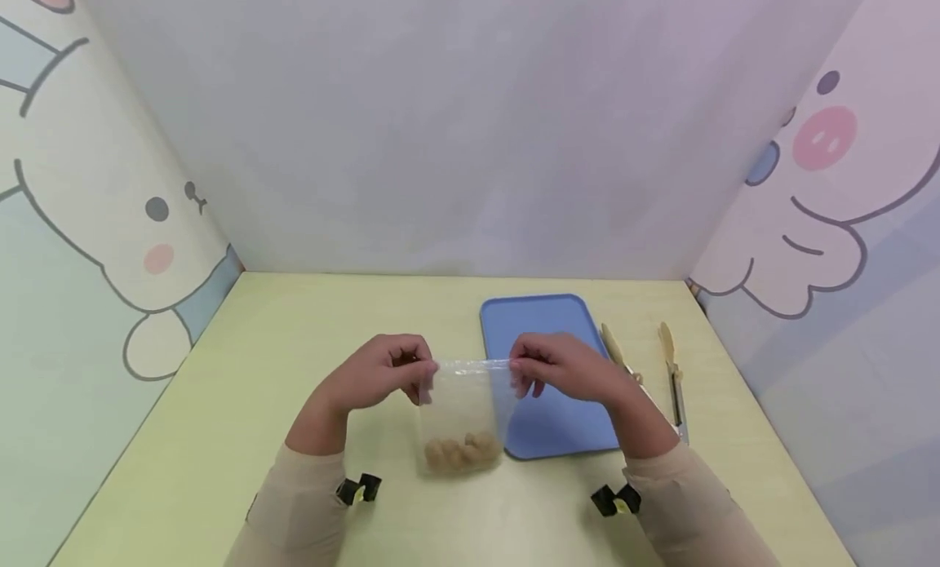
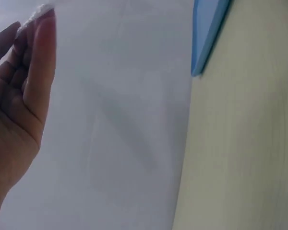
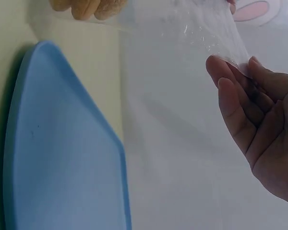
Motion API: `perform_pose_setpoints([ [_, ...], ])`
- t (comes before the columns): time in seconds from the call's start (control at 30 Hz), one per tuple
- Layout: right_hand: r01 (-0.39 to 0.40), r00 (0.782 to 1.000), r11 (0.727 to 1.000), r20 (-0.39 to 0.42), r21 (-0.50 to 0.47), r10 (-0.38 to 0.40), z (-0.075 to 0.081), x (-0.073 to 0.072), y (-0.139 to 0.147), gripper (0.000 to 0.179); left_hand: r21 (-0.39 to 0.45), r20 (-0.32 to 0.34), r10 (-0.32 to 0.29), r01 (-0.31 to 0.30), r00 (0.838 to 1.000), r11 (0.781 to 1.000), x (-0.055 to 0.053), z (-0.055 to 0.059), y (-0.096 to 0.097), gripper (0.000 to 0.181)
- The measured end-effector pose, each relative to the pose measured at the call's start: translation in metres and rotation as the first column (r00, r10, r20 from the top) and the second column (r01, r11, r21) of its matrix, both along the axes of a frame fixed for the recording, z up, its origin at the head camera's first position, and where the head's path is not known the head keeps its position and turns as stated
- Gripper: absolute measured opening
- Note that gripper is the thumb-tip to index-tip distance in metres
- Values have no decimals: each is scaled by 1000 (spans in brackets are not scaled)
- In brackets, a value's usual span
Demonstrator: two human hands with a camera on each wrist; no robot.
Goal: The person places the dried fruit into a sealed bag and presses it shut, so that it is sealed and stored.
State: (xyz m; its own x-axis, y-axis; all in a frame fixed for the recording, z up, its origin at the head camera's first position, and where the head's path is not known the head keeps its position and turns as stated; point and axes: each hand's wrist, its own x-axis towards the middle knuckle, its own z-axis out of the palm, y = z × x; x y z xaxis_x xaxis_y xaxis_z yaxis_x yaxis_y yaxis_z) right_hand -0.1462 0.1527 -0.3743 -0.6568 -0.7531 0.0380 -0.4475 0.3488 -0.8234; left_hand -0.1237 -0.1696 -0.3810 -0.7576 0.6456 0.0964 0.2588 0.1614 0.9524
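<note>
A clear plastic bag (image 1: pixel 461 408) hangs upright between both hands, with several brown walnuts (image 1: pixel 461 453) gathered at its bottom. My left hand (image 1: pixel 382 373) pinches the bag's upper left corner between thumb and fingers. At the upper right corner, my right hand (image 1: pixel 561 367) pinches the bag's edge the same way. The right wrist view shows the walnuts (image 3: pixel 86 7) through the film and the right hand (image 3: pixel 264 115) gripping the rim. In the left wrist view, only a bit of film shows at the fingertips of the left hand (image 2: pixel 24 91).
A blue tray (image 1: pixel 558 428) lies on the pale yellow table (image 1: pixel 257 371), partly behind the bag and right hand. To its right are tongs (image 1: pixel 671 375) and a second similar utensil (image 1: pixel 615 347), partly covered by the right arm. Walls with cartoon animals enclose three sides.
</note>
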Motion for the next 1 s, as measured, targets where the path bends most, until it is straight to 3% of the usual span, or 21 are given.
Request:
perform_pose_setpoints([
  [0.1, 22, 999, 997, 32, 76, -25, -7, -25, -10, 20, -128, 27, 72, -68, 997, 990, -21, -6, -7, 22],
  [0.27, 93, 996, 972, -11, 218, -93, -16, -63, -22, 16, -288, 38, 182, -164, 982, 944, -56, -16, -11, 25],
  [0.47, 134, 991, 905, -63, 403, -119, -37, -93, -37, 20, -494, 12, 225, -189, 974, 849, -86, -32, -12, 24],
  [0.67, 121, 992, 860, -26, 496, -124, -57, -104, -48, 20, -629, 11, 238, -179, 971, 756, -100, -50, -10, 22],
  [0.8, 124, 989, 853, 11, 508, -150, -63, -107, -52, 18, -679, 0, 267, -197, 964, 707, -103, -58, -5, 24],
  [0.93, 164, 983, 836, -13, 524, -184, -69, -110, -56, 18, -696, -38, 309, -247, 950, 674, -103, -68, -2, 21],
  [1.0, 186, 979, 823, -31, 537, -201, -71, -110, -57, 19, -693, -42, 319, -258, 947, 673, -103, -73, -1, 21],
])
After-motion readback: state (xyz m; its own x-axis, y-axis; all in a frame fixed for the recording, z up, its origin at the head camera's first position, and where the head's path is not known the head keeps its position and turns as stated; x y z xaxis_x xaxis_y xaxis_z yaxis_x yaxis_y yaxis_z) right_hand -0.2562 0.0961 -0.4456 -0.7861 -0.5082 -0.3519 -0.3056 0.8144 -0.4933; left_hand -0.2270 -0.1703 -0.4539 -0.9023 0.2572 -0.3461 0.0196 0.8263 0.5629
